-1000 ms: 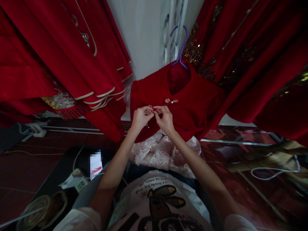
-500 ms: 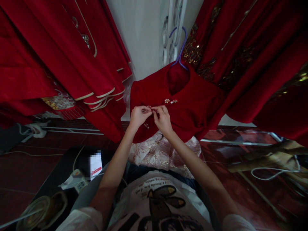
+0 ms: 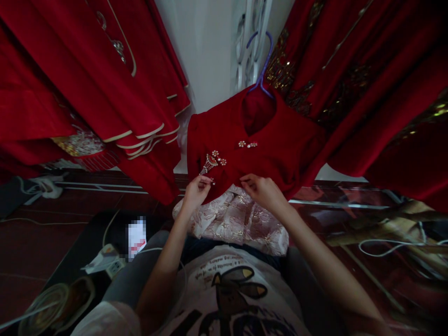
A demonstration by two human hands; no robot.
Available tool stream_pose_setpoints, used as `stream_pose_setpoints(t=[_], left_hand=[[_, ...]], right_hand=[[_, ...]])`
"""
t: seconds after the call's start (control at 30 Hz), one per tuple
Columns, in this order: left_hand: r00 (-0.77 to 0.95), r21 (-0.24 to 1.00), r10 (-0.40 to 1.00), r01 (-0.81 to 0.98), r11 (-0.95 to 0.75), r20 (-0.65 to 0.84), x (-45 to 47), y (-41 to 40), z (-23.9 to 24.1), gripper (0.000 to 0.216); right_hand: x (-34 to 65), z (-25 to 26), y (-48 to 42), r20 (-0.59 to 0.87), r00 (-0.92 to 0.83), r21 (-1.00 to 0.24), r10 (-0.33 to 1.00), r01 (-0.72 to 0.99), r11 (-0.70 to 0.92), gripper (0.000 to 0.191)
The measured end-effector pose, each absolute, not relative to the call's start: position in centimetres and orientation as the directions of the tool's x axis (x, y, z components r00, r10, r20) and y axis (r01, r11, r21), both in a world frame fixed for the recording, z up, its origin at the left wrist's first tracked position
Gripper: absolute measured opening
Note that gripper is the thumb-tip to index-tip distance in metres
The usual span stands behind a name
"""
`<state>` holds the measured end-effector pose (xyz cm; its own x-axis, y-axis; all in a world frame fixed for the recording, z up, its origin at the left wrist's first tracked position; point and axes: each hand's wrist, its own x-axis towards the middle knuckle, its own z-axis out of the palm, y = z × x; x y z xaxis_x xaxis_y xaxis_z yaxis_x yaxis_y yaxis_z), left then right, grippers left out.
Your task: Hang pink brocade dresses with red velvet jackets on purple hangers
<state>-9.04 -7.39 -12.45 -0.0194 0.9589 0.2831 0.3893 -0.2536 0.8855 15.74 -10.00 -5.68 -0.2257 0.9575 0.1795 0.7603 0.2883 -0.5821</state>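
Observation:
A red garment (image 3: 280, 149) hangs by its neckline from a purple hanger (image 3: 261, 84). Sparkling flower ornaments (image 3: 248, 144) sit on its chest, and a fan-shaped beaded ornament (image 3: 210, 162) lies to the left. My left hand (image 3: 196, 191) is closed at the garment's lower left, its fingertips pinching the cloth beside a small beaded piece. To the right, my right hand (image 3: 262, 189) makes a pinch just in front of the cloth; whatever is between its fingertips is too small to make out. Under the garment, a pale shiny patterned cloth (image 3: 238, 219) covers my lap.
More red garments hang at the left (image 3: 140, 102) and right (image 3: 350, 93). A white metal frame (image 3: 250, 51) stands behind the hanger. At lower left, a power strip (image 3: 114, 266), a white card (image 3: 136, 237) and a lidded plastic cup (image 3: 45, 303) rest on a dark surface.
My hands were together at the beaded ornament and have parted. The left has moved down and left, the right down and right. The fan-shaped ornament is now uncovered.

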Motion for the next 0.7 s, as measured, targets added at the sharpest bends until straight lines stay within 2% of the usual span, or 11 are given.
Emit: stream_pose_setpoints(t=[0.07,0.17,0.23,0.33,0.43,0.53,0.6,0.7], left_hand=[[-0.031,0.896,0.956,0.360,-0.260,0.290,-8.5,-8.0,-13.2,0.015],[-0.025,0.913,0.958,0.311,-0.265,0.286,-7.6,-8.4,-13.5,0.022],[-0.027,0.924,0.961,0.283,-0.256,0.274,-7.0,-8.4,-13.5,0.026],[-0.036,0.939,0.968,0.254,-0.232,0.249,-6.5,-8.4,-13.5,0.026],[-0.067,0.951,0.971,0.227,-0.211,0.231,-6.4,-8.5,-13.8,0.022],[-0.129,0.959,0.966,0.206,-0.193,0.222,-6.4,-8.6,-13.9,0.020],[-0.154,0.962,0.963,0.197,-0.191,0.223,-6.4,-8.6,-13.8,0.018],[-0.157,0.967,0.964,0.173,-0.186,0.213,-6.6,-8.7,-13.4,0.017]], right_hand=[[15.9,-5.9,-11.0,0.177,-0.195,-0.439,0.965,0.861,0.254,0.024],[15.4,-6.8,-11.5,0.246,-0.202,-0.292,0.948,0.917,0.271,0.033],[15.2,-7.6,-11.2,0.292,-0.210,-0.242,0.933,0.928,0.285,0.030],[15.4,-8.6,-10.6,0.349,-0.211,-0.238,0.913,0.922,0.304,0.015],[15.9,-9.0,-10.1,0.376,-0.248,-0.276,0.893,0.890,0.364,0.005],[16.4,-9.1,-10.0,0.361,-0.278,-0.357,0.890,0.840,0.408,0.004],[16.5,-9.1,-9.9,0.322,-0.274,-0.472,0.906,0.783,0.405,0.003],[16.2,-8.9,-10.0,0.223,-0.283,-0.725,0.933,0.591,0.353,0.010]])
